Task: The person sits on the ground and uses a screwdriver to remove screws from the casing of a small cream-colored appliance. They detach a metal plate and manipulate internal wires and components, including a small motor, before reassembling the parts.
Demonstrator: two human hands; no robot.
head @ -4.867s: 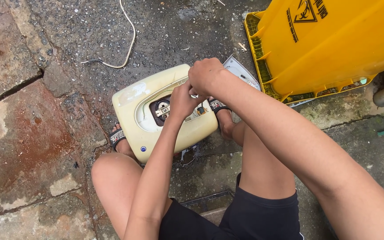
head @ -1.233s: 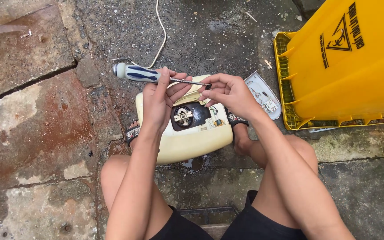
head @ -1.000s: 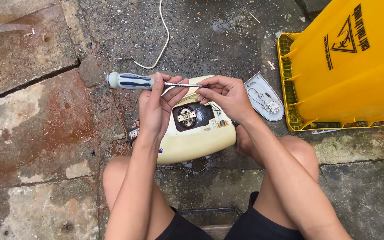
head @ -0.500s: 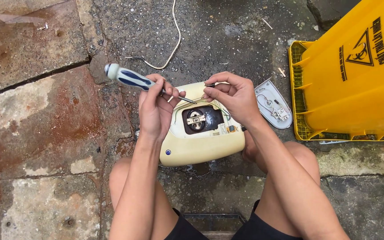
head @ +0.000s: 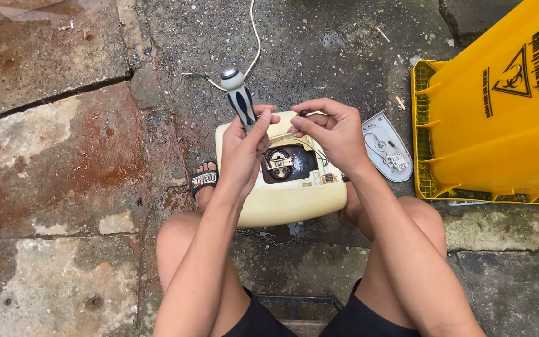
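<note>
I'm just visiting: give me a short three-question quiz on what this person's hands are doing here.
1. True or false: the left hand holds a screwdriver with its handle pointing up.
2. What lies on the ground beside the yellow bin? A) a hammer B) a grey cover plate C) a cup
3. Fill in: the right hand pinches a small dark ____ above the open cream appliance.

Key: 1 true; 2 B; 3 part (too small to identify).

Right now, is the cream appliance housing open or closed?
Open: the cream housing shows its motor through a dark opening, and a grey cover plate lies beside it.
</note>
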